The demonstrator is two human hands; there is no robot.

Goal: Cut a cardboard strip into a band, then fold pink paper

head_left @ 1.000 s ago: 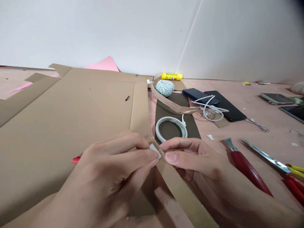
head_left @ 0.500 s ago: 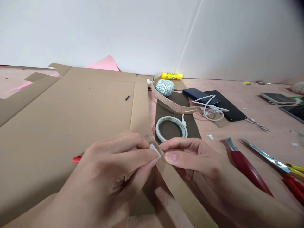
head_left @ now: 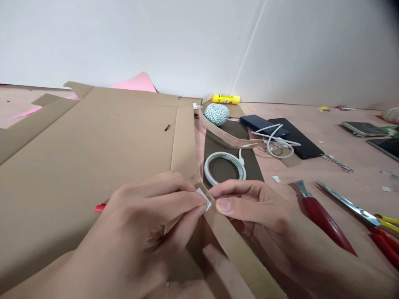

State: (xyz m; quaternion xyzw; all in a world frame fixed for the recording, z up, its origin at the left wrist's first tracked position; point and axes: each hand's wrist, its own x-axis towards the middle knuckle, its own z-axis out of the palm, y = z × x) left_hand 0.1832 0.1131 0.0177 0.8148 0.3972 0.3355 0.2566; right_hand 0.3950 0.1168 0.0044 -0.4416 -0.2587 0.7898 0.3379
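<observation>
A long brown cardboard strip [head_left: 240, 245] runs from the middle of the view down to the lower right. At its upper end lies a small white piece of tape [head_left: 204, 200]. My left hand [head_left: 149, 220] is closed, with thumb and fingertips pinching the edge of this tape. My right hand [head_left: 258, 207] grips the same end of the strip between thumb and fingers, just right of the tape. Just beyond the hands lies a roll of white double-sided tape [head_left: 210, 176] on a dark sheet.
A large cardboard sheet [head_left: 124, 137] covers the left. Behind the tape roll are a curled cardboard strip [head_left: 222, 136], a patterned ball [head_left: 217, 114] and a yellow glue stick [head_left: 226, 99]. To the right lie a phone [head_left: 307, 145], a white cable [head_left: 280, 157], a red-handled cutter [head_left: 327, 222] and scissors [head_left: 352, 205].
My left fingertips have shifted slightly, and a little more of the white tape shows. My right hand and the strip stay almost still.
</observation>
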